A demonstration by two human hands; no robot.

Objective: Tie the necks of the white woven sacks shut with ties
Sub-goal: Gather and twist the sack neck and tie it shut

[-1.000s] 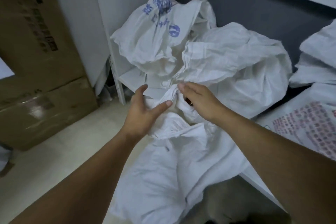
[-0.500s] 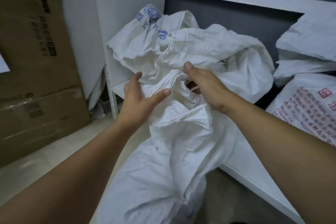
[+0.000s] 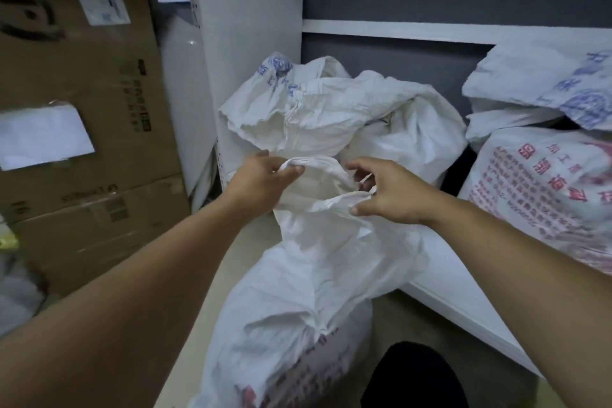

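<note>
So the sack [image 3: 314,281] being worked on stands on the floor right in front, leaning against the low white shelf [image 3: 447,268], with its mouth pulled up between both hands; the open rim runs roughly left to right, so gathering it means bringing the two hands toward each other. The left hand [image 3: 261,182] has its thumb and fingers pinched shut on the far-left fold of the rim; the right hand [image 3: 387,192] is clamped on the near-right edge, and a thin pale strip [image 3: 366,178] sits by its fingers, maybe the tie, can't say for sure. Both hands are about equally close to the neck. The sack's crumpled white weave, slack up top, bulging lower down with red print near the bottom; looks floppy, so I'd guess the neck bunches easily. More sacks [image 3: 331,116] sit on the shelf behind, mouths loose.
</note>
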